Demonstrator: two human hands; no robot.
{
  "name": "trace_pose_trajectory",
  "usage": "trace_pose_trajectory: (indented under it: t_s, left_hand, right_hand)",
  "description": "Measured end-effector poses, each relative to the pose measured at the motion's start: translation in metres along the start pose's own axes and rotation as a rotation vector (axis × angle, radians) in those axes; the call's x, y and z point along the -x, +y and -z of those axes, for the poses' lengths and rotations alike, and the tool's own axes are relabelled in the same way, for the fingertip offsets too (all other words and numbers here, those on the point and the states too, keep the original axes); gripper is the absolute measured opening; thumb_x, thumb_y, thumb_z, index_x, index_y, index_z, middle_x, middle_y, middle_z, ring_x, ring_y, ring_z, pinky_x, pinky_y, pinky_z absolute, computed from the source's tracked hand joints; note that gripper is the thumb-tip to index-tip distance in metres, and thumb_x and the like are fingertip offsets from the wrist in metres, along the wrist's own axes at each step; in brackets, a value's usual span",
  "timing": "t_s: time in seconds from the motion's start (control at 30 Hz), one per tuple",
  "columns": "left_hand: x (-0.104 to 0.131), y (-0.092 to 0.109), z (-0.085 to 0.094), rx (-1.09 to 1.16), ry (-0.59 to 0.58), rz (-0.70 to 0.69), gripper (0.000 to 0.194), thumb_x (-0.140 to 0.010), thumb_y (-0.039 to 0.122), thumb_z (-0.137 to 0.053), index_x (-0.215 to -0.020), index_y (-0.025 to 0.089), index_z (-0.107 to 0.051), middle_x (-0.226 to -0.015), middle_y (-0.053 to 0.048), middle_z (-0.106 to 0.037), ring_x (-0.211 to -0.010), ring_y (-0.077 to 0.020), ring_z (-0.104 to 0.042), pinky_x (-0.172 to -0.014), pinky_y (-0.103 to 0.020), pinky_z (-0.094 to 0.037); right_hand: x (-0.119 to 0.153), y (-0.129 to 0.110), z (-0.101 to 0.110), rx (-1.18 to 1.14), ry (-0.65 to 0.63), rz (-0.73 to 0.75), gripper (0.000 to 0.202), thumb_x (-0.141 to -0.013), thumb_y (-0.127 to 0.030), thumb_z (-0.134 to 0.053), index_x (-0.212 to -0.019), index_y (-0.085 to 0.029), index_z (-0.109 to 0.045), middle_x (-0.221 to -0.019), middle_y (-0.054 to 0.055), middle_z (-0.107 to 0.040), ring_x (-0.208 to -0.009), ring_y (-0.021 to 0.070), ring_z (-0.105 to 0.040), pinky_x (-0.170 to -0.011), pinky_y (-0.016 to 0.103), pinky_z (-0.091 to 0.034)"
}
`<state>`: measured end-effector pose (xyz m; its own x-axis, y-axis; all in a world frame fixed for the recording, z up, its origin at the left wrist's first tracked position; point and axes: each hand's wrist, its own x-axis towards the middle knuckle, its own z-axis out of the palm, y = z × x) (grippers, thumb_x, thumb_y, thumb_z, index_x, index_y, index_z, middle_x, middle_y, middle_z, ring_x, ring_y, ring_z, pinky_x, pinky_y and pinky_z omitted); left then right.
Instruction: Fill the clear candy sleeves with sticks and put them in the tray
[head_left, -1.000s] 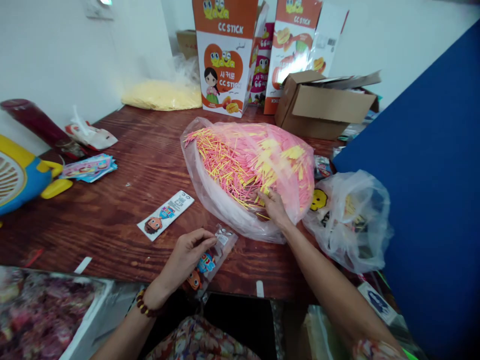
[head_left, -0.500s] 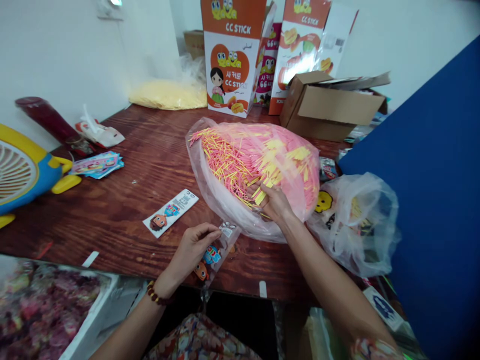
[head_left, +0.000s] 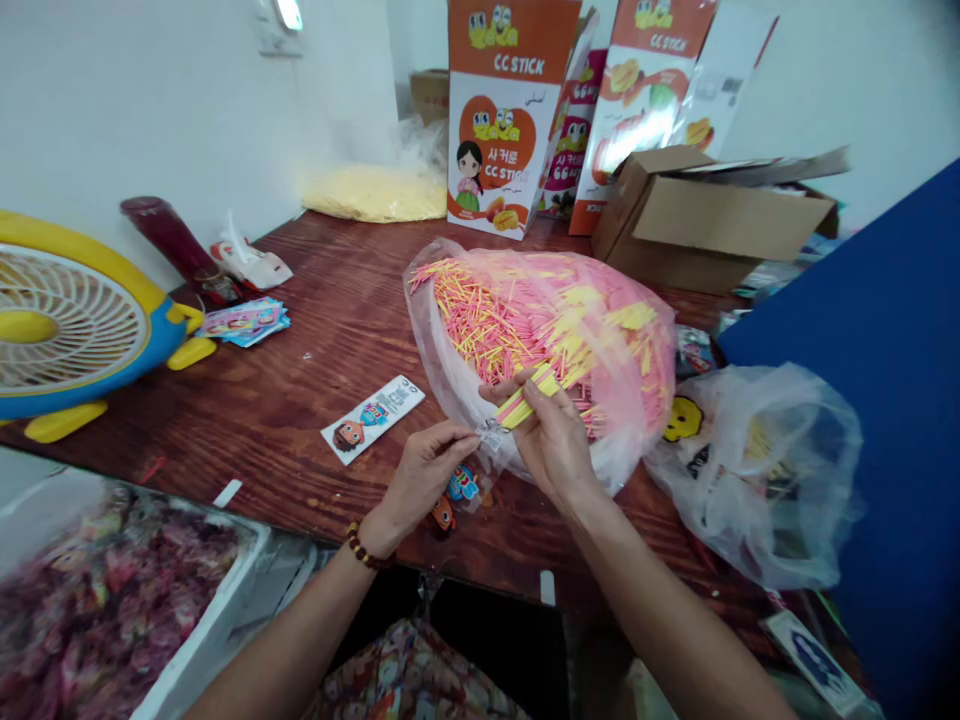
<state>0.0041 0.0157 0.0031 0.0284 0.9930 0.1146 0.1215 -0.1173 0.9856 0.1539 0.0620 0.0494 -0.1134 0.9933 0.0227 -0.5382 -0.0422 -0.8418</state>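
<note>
My left hand (head_left: 429, 468) pinches the edge of a small clear printed packet (head_left: 463, 484) near its upper end; the packet hangs down over the table front. A bunch of yellow and pink candy sticks (head_left: 527, 398) lies between the fingers and thumb of my right hand (head_left: 556, 440), its lower ends close to the mouth of the packet. Whether the sticks touch the packet I cannot tell. Just behind my right hand is a large clear bag (head_left: 431, 330) full of loose pink and yellow sticks (head_left: 480, 318). A flat white printed packet (head_left: 373, 418) rests left of my hands.
A yellow and blue fan (head_left: 82, 320) and a stack of printed packets (head_left: 244, 320) are at left. Cartons (head_left: 502, 130) and an open cardboard box (head_left: 720, 220) stand behind. A white plastic bag (head_left: 780, 470) is at right, a tub of pink wrapped pieces (head_left: 247, 560) at lower left.
My right hand has drawn the bunch of sticks out of the large bag, toward the small packet. My left hand keeps its pinch on the packet. The camera view has turned left.
</note>
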Motion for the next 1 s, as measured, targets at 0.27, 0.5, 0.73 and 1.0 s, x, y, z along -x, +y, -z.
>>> trace_pose_trajectory:
  t_s: [0.27,0.5,0.73,1.0]
  left_hand:
    - [-0.001,0.0,-0.001,0.084,0.034,0.022,0.022,-0.085,0.036,-0.067,-0.076,0.016,-0.072,-0.071,0.0,-0.064,-0.066,-0.012,-0.053,-0.064,-0.022,-0.043]
    - [-0.013,0.0,-0.003,0.299,0.027,0.104,0.025,-0.077,0.039,-0.075,-0.078,0.015,-0.072,-0.071,0.001,-0.066,-0.063,-0.0103,-0.054,-0.061,-0.021,-0.043]
    - [-0.023,0.001,0.0,0.407,0.05,0.029,0.02,-0.079,0.035,-0.075,-0.081,0.015,-0.074,-0.079,-0.001,-0.07,-0.071,-0.0118,-0.06,-0.069,-0.022,-0.048]
    - [-0.026,0.008,0.01,0.501,0.101,0.0,0.022,-0.08,0.038,-0.074,-0.079,0.016,-0.075,-0.076,0.0,-0.07,-0.069,-0.0118,-0.059,-0.068,-0.022,-0.048]
  right_hand:
    - [0.012,0.01,0.01,0.188,-0.086,-0.051,0.014,-0.083,-0.033,-0.068,-0.091,-0.022,-0.072,-0.1,0.003,-0.077,-0.107,0.0226,-0.068,-0.104,0.04,-0.044]
    - [0.002,0.007,0.006,0.252,-0.177,-0.047,0.023,-0.088,-0.041,-0.064,-0.091,-0.021,-0.076,-0.114,0.006,-0.074,-0.116,0.0236,-0.063,-0.107,0.041,-0.043]
    - [-0.009,-0.018,-0.003,0.639,-0.349,0.035,0.039,-0.093,-0.052,-0.057,-0.114,-0.025,-0.074,-0.121,0.006,-0.072,-0.117,0.0236,-0.062,-0.109,0.041,-0.041]
    - [-0.018,-0.033,-0.018,0.747,-0.454,-0.053,0.054,-0.093,-0.065,-0.047,-0.125,-0.027,-0.067,-0.125,0.007,-0.07,-0.119,0.0235,-0.063,-0.107,0.042,-0.044]
